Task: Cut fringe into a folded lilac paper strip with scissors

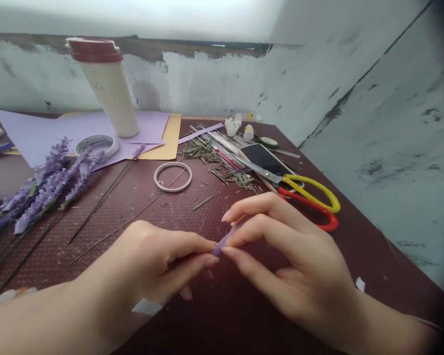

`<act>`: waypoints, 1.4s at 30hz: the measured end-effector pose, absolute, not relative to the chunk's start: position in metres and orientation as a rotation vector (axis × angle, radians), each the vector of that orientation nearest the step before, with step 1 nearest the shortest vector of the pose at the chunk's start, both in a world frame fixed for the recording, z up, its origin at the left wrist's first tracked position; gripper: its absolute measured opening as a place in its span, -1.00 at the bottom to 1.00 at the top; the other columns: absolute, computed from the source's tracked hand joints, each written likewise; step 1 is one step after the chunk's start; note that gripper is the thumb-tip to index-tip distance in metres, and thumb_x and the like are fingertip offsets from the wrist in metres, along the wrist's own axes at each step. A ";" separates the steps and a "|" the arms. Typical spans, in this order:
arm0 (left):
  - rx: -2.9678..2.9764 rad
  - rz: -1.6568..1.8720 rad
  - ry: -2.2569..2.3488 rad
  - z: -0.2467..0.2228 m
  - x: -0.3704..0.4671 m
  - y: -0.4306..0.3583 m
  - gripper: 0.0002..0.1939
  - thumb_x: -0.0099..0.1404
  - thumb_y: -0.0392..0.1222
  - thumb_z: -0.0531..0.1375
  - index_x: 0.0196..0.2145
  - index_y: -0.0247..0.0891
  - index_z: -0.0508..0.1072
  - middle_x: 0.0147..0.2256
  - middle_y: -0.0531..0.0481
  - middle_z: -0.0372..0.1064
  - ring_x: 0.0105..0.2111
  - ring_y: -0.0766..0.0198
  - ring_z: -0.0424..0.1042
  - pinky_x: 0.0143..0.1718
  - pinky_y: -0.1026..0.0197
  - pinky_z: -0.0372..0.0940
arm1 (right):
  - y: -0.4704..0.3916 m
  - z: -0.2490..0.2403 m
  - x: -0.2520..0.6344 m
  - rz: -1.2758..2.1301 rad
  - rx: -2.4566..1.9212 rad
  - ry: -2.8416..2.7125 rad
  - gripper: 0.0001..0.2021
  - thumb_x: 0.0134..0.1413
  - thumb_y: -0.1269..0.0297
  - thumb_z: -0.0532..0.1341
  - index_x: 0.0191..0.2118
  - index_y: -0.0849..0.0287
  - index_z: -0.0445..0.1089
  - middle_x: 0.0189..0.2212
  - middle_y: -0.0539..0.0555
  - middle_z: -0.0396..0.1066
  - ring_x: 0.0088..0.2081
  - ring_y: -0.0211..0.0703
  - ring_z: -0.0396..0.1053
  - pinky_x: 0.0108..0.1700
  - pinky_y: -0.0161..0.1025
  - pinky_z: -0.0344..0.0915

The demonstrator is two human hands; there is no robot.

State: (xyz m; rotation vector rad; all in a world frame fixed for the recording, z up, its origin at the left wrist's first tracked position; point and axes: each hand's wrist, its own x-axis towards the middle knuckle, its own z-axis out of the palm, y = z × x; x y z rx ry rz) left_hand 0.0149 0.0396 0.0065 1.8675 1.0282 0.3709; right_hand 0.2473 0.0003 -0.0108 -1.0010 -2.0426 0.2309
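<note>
Left hand (144,266) and right hand (299,268) pinch a purple paper strip (221,245) between thumbs and fingertips, seemingly for fine control, above the desk (362,251), whose right edge has scissors (272,176) nearby, apparently within reach.

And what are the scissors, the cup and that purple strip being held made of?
Scissors: blades grey with a metallic sheen, likely steel; handles smooth yellow and red, likely plastic. Cup: smooth, cream, red lid; perhaps plastic, though coated metal is possible. Strip: matte purple, thin; probably paper, but largely covered.
</note>
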 end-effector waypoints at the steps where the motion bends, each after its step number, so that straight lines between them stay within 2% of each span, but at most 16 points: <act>1: 1.853 0.366 1.039 0.009 0.016 0.038 -0.70 0.48 0.06 0.33 -0.20 -0.06 0.86 -0.56 0.06 0.66 -0.56 0.24 0.62 -0.38 0.33 0.43 | 0.000 -0.011 0.247 0.228 -1.009 -2.042 -0.81 0.39 0.48 0.29 -0.21 -0.01 0.48 -0.16 0.11 0.62 -0.14 -0.02 0.69 -0.13 -0.17 0.66; 7: 1.830 0.368 1.036 0.018 0.020 0.032 -0.67 0.48 -0.06 0.25 -0.38 -0.11 0.76 -0.55 0.07 0.68 -0.57 0.28 0.62 -0.37 0.35 0.46 | 0.001 -0.011 0.247 0.237 -1.037 -2.036 -0.83 0.45 0.47 0.24 -0.18 0.02 0.43 -0.13 0.10 0.56 -0.10 -0.11 0.65 -0.05 -0.24 0.64; 11: 1.788 0.358 1.062 0.018 0.021 0.032 -0.71 0.46 -0.12 0.24 -0.40 -0.13 0.68 -0.52 0.07 0.70 -0.56 0.30 0.62 -0.40 0.36 0.41 | 0.004 -0.011 0.250 0.336 -1.044 -1.996 -0.84 0.44 0.40 0.32 -0.22 0.01 0.44 -0.17 0.07 0.56 -0.12 -0.07 0.64 -0.06 -0.19 0.64; 14: 1.715 0.348 1.072 0.018 0.021 0.033 -0.73 0.45 -0.07 0.29 -0.41 -0.13 0.65 -0.52 0.08 0.67 -0.53 0.27 0.61 -0.31 0.31 0.47 | 0.007 -0.009 0.253 0.494 -1.103 -1.893 -0.80 0.41 0.32 0.40 -0.30 0.00 0.46 -0.20 0.05 0.57 -0.14 -0.03 0.63 -0.04 -0.13 0.64; 18: 1.532 0.327 1.075 0.023 0.023 0.034 -0.58 0.53 0.04 0.24 -0.45 -0.15 0.65 -0.45 0.02 0.69 -0.39 0.19 0.67 -0.24 0.27 0.50 | 0.010 -0.010 0.254 0.634 -1.109 -1.779 -0.77 0.39 0.24 0.45 -0.34 0.00 0.51 -0.22 0.04 0.58 -0.14 -0.03 0.62 -0.01 -0.13 0.63; 20: 1.419 0.311 1.069 0.024 0.025 0.033 -0.65 0.47 0.04 0.31 -0.42 -0.16 0.66 -0.46 0.05 0.66 -0.39 0.20 0.66 -0.28 0.28 0.49 | 0.009 -0.012 0.251 0.651 -1.095 -1.749 -0.76 0.39 0.22 0.47 -0.35 0.01 0.52 -0.24 0.03 0.58 -0.19 -0.06 0.61 -0.05 -0.15 0.63; 23: 1.274 0.278 1.092 0.022 0.028 0.034 -0.81 0.34 -0.05 0.44 -0.36 -0.18 0.66 -0.44 0.09 0.69 -0.50 0.31 0.59 -0.41 0.34 0.39 | 0.007 -0.013 0.248 0.618 -1.095 -1.732 -0.77 0.37 0.24 0.49 -0.36 0.01 0.54 -0.25 0.02 0.58 -0.21 -0.08 0.60 -0.05 -0.17 0.62; 27: 1.225 0.287 1.122 0.017 0.027 0.037 -0.80 0.35 -0.05 0.44 -0.36 -0.20 0.65 -0.39 0.04 0.72 -0.57 0.35 0.54 -0.50 0.34 0.30 | 0.006 -0.013 0.250 0.567 -1.105 -1.746 -0.81 0.35 0.26 0.51 -0.33 -0.02 0.59 -0.17 0.01 0.59 -0.10 -0.08 0.62 0.07 -0.18 0.61; 32: 1.275 0.290 1.095 0.015 0.023 0.037 -0.74 0.36 0.01 0.43 -0.34 -0.24 0.69 -0.38 -0.04 0.73 -0.56 0.35 0.54 -0.52 0.35 0.28 | 0.008 -0.016 0.255 0.515 -1.115 -1.762 -0.83 0.37 0.27 0.51 -0.30 -0.04 0.62 -0.13 0.04 0.58 -0.06 -0.04 0.63 0.10 -0.14 0.60; 37: 1.202 0.313 1.096 0.016 0.025 0.034 -0.82 0.37 -0.07 0.42 -0.30 -0.23 0.71 -0.32 0.04 0.77 -0.56 0.43 0.53 -0.49 0.40 0.30 | 0.009 -0.019 0.255 0.352 -1.134 -1.870 -0.82 0.43 0.35 0.43 -0.27 -0.01 0.57 -0.13 0.04 0.57 -0.10 -0.10 0.63 0.04 -0.22 0.61; 42: 1.248 0.277 1.105 0.019 0.024 0.032 -0.79 0.38 -0.05 0.40 -0.30 -0.23 0.73 -0.34 0.02 0.77 -0.54 0.40 0.56 -0.50 0.40 0.29 | 0.009 -0.022 0.255 0.191 -1.128 -1.962 -0.82 0.48 0.40 0.37 -0.23 0.02 0.52 -0.13 0.06 0.56 -0.09 -0.09 0.64 0.05 -0.20 0.62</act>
